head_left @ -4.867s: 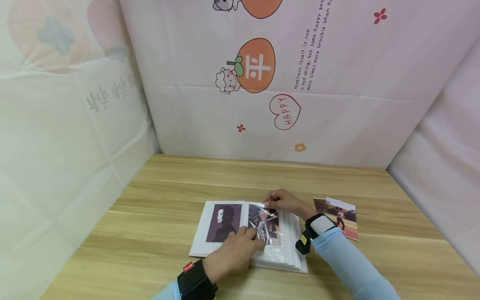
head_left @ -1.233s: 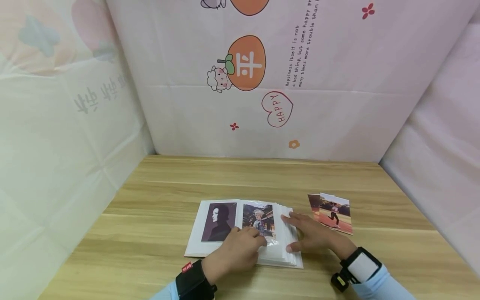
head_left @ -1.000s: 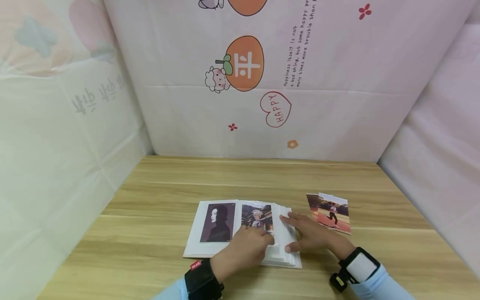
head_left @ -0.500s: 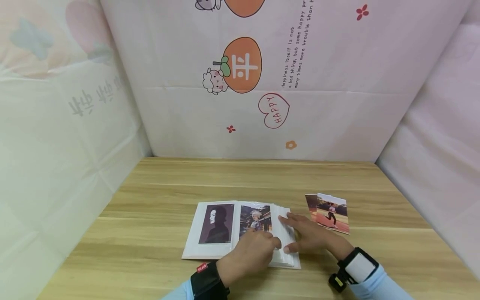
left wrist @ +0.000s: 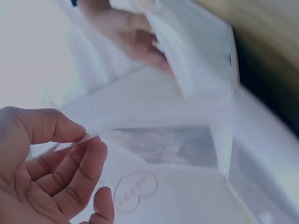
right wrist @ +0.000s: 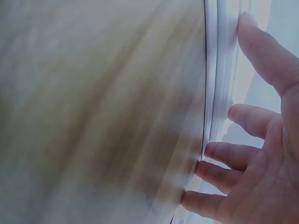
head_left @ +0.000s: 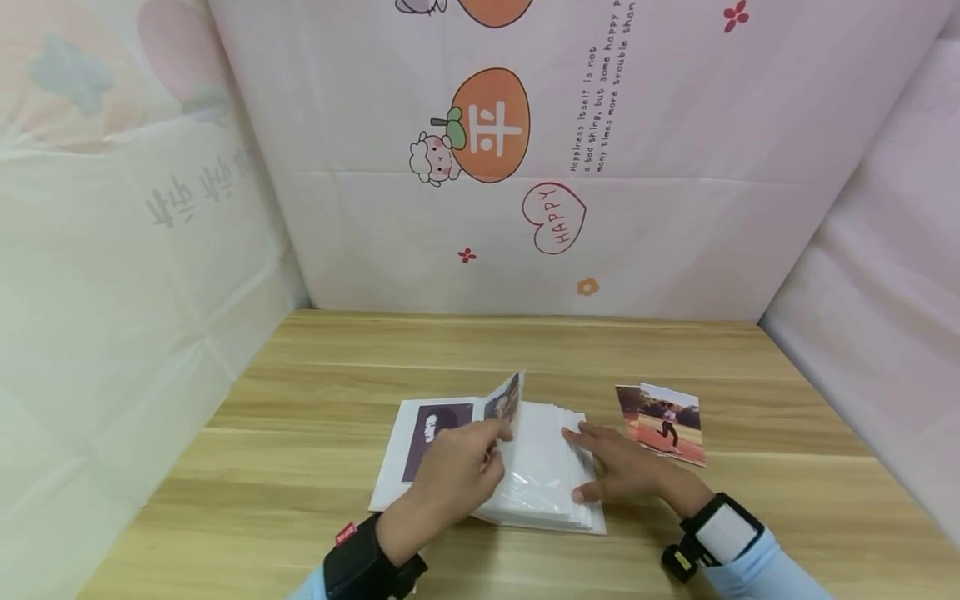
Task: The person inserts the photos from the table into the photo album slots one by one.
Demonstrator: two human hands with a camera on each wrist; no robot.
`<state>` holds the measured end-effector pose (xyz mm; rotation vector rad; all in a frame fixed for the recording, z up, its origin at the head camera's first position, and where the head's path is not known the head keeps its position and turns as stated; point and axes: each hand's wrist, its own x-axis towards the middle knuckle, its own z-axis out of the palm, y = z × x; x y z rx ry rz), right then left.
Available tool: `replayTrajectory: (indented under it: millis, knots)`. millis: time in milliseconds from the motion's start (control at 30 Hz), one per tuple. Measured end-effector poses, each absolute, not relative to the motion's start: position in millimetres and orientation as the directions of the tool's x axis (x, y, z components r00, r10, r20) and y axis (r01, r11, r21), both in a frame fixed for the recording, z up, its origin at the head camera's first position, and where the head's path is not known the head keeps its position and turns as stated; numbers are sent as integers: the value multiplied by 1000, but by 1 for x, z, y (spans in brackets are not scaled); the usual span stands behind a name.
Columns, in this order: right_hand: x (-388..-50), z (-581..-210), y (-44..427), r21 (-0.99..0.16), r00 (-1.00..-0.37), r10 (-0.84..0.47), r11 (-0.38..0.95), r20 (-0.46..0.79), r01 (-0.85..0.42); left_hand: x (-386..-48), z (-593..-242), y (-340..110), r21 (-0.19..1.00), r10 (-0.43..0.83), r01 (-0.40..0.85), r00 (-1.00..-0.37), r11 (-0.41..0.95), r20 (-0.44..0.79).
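Note:
A white photo album [head_left: 536, 467] lies spread on the wooden table. With thumb and fingertips, my left hand [head_left: 456, 471] pinches the edge of a clear sleeve page [head_left: 504, 400] that holds a photo and stands half raised. That page edge [left wrist: 84, 138] shows between thumb and index finger in the left wrist view. A purple portrait photo [head_left: 414, 446] on the album's left side is partly covered by the hand. At the right edge of the page stack, my right hand [head_left: 630, 467] rests with fingers spread, its fingertips touching the page edges [right wrist: 219, 84] in the right wrist view.
Two or more loose photos [head_left: 667, 421] overlap on the table [head_left: 360, 367] behind my right hand; the top one pictures a runner. Printed white cloth [head_left: 660, 242] walls off the back and both sides.
My right hand moved from the page's top down to the stack's right edge and stays there. The left hand slid right over the page, then lifted it, swinging it up and leftward.

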<state>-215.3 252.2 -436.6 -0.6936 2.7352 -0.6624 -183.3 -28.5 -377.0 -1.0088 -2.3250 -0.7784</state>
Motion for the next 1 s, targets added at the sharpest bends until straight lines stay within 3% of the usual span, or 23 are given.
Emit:
replayTrajectory:
  millis: [233,667,1000]
  knots:
    - [-211,-431,247,-505,-863,-488,783,-135,-363,-182,-365,-61,401,405,673,-714,621,571]
    - [-207,-423,242,-513,-862,-490,778,-132,-363,-179,-364,-94,477,304,547,-814,688,495]
    - [-215,-422,250,-503,-851,-509,773,-128,-386,-182,-371,-117,543,202,285,-957,790,208]
